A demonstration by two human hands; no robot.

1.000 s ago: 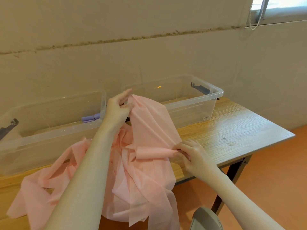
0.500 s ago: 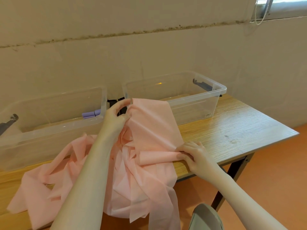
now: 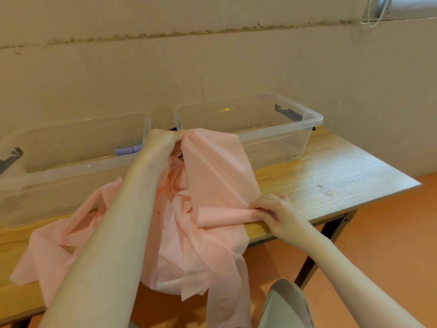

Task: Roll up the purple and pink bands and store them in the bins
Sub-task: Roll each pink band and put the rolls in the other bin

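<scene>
- My left forearm hides a good chunk of the pink band (image 3: 212,176), which is piled on the table (image 3: 331,166) with its ends hanging off the front.
- Left bin (image 3: 71,166): one purple roll (image 3: 125,150) inside, half hidden.
- My left hand (image 3: 163,140) pinches the band's top edge, held up.
- My right hand (image 3: 276,214) pinches the rolled end at the table edge.
- Right bin (image 3: 283,129): can't make out anything inside.

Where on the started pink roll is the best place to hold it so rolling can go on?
Probably at the open right end of the pink roll, from the right, where the right hand pinches it. The roll lies crosswise at the table edge, and the left hand holds the band's free length up.
</scene>
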